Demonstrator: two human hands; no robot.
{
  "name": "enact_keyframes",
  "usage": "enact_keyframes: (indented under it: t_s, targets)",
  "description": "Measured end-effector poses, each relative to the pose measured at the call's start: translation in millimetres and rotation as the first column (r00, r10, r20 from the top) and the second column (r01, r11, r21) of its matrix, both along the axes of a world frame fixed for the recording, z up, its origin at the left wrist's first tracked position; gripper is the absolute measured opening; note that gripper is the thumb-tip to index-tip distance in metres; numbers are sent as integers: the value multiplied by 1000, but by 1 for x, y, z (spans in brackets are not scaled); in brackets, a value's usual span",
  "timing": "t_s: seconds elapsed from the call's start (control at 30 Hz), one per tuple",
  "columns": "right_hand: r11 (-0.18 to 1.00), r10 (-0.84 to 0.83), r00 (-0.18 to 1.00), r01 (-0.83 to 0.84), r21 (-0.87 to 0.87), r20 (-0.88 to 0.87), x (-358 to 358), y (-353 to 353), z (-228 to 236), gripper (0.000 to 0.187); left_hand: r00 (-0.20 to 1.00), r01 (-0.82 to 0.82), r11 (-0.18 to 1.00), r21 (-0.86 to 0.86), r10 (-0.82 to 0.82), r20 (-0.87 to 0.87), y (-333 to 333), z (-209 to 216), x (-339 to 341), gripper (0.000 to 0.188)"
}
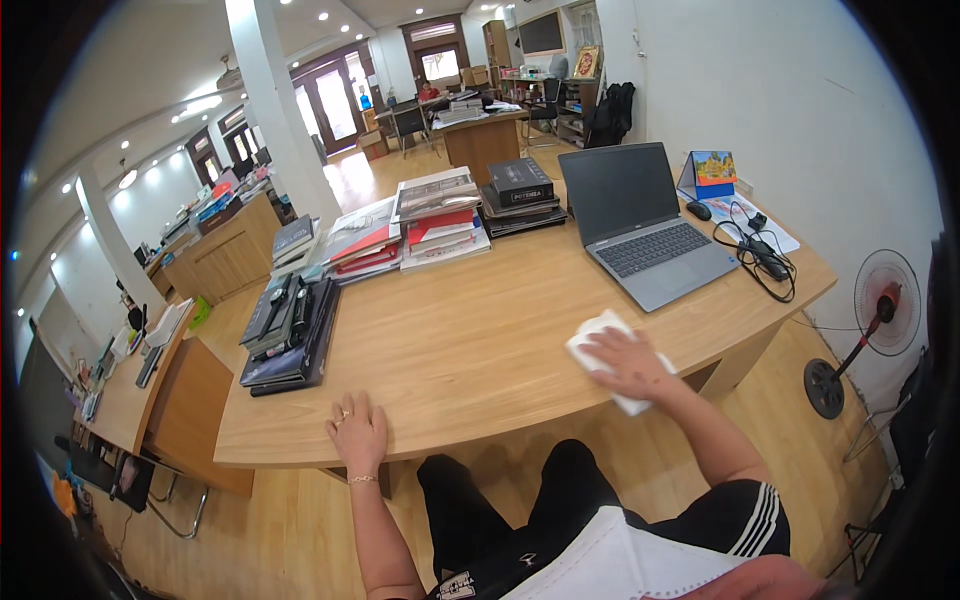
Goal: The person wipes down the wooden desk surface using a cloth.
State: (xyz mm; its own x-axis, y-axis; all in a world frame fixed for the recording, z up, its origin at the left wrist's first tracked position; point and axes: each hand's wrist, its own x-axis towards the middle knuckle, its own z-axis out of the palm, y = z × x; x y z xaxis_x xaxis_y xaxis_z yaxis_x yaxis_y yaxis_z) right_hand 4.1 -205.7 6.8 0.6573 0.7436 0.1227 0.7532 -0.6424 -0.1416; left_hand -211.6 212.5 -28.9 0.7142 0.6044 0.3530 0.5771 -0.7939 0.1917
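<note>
My right hand [630,366] presses a folded white cloth [604,327] against the wooden desk [470,340], near its front edge and just in front of an open laptop [650,225]. Part of the cloth hangs out below the palm, past the desk's edge. At the left part of the front edge, my left hand [359,430] lies flat on the desktop, fingers apart, holding nothing. A ring and a bracelet show on it. Beyond it is a stack of dark books or folders [290,335] with black items on top.
Piles of magazines and catalogues [435,215] and dark boxes [520,190] line the desk's far side. Right of the laptop lie a black mouse [699,210], tangled black cables [765,255] and a desk calendar [712,172]. A fan [882,305] stands on the floor at right.
</note>
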Motion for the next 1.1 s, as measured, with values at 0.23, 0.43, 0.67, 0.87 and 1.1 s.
enact_keyframes:
  t_s: [0.23,0.43,0.67,0.87,1.1]
  targets:
    - [938,-342,926,327,113,159,53,-130,-26,51,997,-48,999,-26,46,-61,-4,3,8,51]
    - [810,-586,794,573,124,162,116,-217,-32,50,1000,-1,1000,11,1,-20,-2,-1,9,51]
    - [495,-862,496,868,-36,108,172,-280,-34,59,1000,-18,1000,-3,18,-21,-1,0,5,51]
    - [377,-915,389,919,-116,105,163,-262,-33,62,1000,-13,1000,1,13,-13,-3,1,6,50]
    - [596,-786,603,798,-92,139,101,-186,-33,61,1000,-21,999,-28,20,-21,-4,2,7,52]
